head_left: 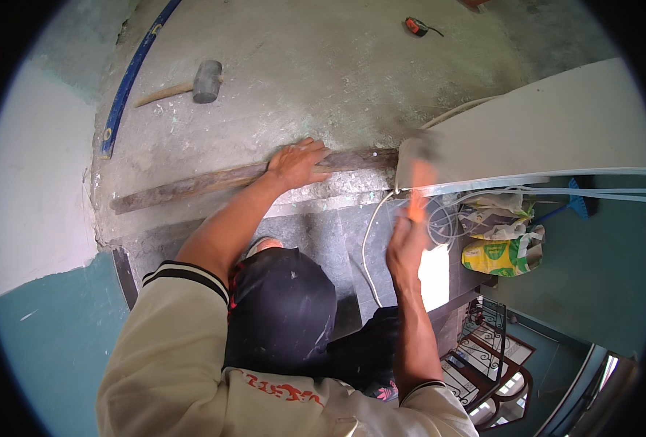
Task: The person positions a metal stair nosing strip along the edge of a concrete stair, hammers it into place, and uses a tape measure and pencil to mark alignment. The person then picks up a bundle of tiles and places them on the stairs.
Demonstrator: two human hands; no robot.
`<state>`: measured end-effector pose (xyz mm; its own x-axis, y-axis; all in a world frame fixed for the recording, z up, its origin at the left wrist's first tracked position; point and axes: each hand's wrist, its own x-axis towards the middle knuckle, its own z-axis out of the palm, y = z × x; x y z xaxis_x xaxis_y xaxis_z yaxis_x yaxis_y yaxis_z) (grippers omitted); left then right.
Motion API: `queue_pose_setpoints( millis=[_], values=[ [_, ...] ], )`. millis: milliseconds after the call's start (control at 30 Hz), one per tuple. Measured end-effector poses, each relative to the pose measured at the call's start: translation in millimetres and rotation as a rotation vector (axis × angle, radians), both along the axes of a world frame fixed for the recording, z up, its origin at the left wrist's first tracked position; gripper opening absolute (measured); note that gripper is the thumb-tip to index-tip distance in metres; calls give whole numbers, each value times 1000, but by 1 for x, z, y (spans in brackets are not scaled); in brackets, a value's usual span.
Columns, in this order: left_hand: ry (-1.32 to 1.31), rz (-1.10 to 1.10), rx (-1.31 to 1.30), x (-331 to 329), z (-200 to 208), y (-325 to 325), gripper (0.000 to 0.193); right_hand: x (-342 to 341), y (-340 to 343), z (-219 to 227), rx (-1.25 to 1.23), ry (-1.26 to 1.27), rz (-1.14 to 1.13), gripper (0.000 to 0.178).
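A long, dark wooden strip (214,179) lies along the broken edge of the concrete floor, beside a step down to dark tiles. My left hand (299,164) rests on it with fingers spread, holding it down from above. At the strip's right end, my right hand (406,251) is closed around the orange handle of a hammer (419,197). Motion smears the hammer and its dark head, which is in front of the end of a pale panel. Whether the head touches anything cannot be made out.
A rubber mallet (207,81) and a blue spirit level (135,80) lie on the concrete at the far left. Far right is an orange tape measure (415,27). A white cable (367,247) loops down near my right hand. Bags (505,251) stand by the green wall.
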<state>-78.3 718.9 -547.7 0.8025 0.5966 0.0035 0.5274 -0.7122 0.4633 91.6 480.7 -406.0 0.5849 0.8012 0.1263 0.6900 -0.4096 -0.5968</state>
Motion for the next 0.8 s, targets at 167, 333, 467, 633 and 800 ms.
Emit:
queue_pose_setpoints(
  millis=[167,333,467,633,800],
  values=[
    [86,-19,5,-4,1,10,65,6,4,23,46,1,12,23],
    [24,-2,-11,-10,-1,2,64,3,4,137,1013,325,230,28],
    [-42,-7,-18,-3,-9,0,61,-14,-9,49,433,-86,164,32],
    [-27,24,77,9,20,48,61,4,-8,-32,50,54,-15,29],
    [34,18,18,-17,-10,4,63,5,-3,124,934,213,153,30]
  ],
)
